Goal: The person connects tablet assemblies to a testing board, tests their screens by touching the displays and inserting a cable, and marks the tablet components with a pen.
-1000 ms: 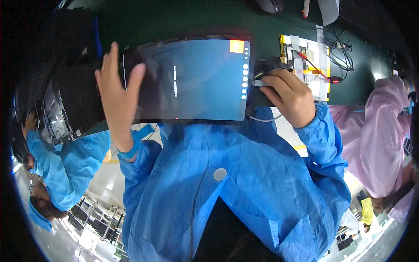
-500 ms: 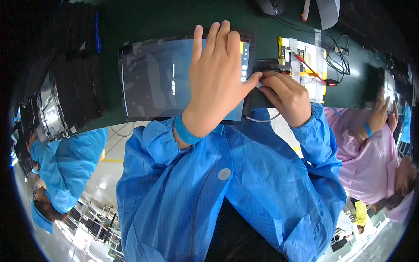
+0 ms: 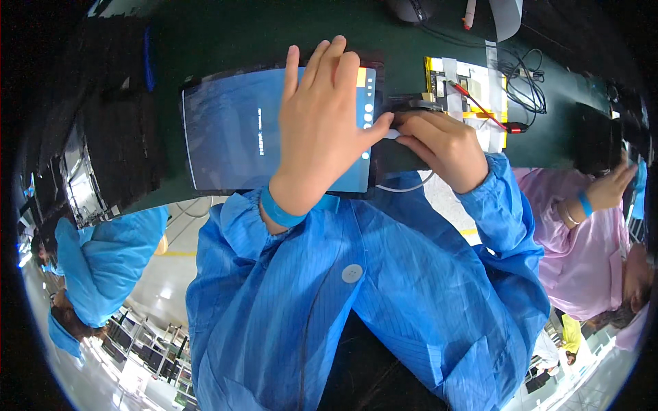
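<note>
A large tablet (image 3: 226, 137) with a lit blue-grey screen lies on the dark green bench. My left hand (image 3: 319, 127) rests across its right part with the fingers stretched out. The left thumb reaches over the tablet's right edge toward a white cable plug (image 3: 393, 134). My right hand (image 3: 449, 147) is closed in a pinch on that plug, beside the same edge. From there a white cable (image 3: 411, 189) loops below the bench edge. Whether the plug sits in the tablet's port is hidden by the fingers.
Right of the tablet, a taped white-and-yellow panel (image 3: 481, 137) carries a red test lead (image 3: 480, 104), with coiled black cable (image 3: 534, 89) beside it. A mouse (image 3: 410, 8) sits at the far edge. Co-workers in blue (image 3: 110, 260) and pink (image 3: 576, 253) sit at either side.
The view has shifted, so the tablet and both hands appear slightly further left. The screen looks brighter, with fewer reflections. My hands keep the same hold; the pink-sleeved co-worker's hand has moved.
</note>
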